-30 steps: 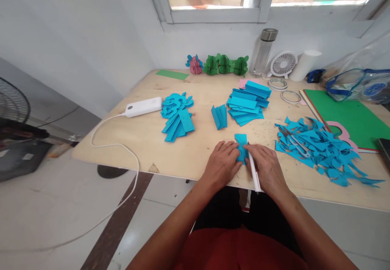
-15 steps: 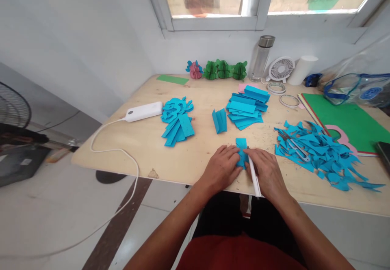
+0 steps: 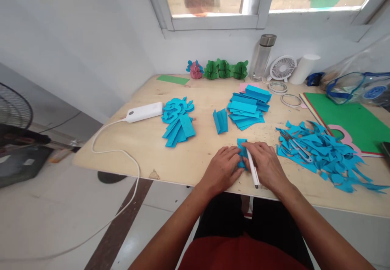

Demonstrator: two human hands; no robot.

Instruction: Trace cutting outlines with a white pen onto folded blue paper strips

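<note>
A small folded piece of blue paper (image 3: pixel 242 142) lies on the table close to the front edge. My left hand (image 3: pixel 224 167) holds it down from the left, fingers curled against it. A white pen (image 3: pixel 252 168) is gripped in my right hand (image 3: pixel 266 165), its tip end up at the paper and its dark rear end pointing toward me. Fingers of both hands hide much of the paper. Just beyond stands a folded blue strip (image 3: pixel 220 121), and behind it a stack of folded blue strips (image 3: pixel 248 107).
Blue paper scraps (image 3: pixel 326 156) with a cutter (image 3: pixel 300 148) on them lie right, beside green sheets (image 3: pixel 362 124) and pink scissors (image 3: pixel 345 138). Cut blue shapes (image 3: pixel 178 119) and a white power bank (image 3: pixel 144 112) are left. A glass bottle (image 3: pixel 262 59) and small fan (image 3: pixel 282 68) stand behind.
My right hand has shifted slightly up over the paper, and the pen's tip has moved left onto it. My left hand stays on the paper.
</note>
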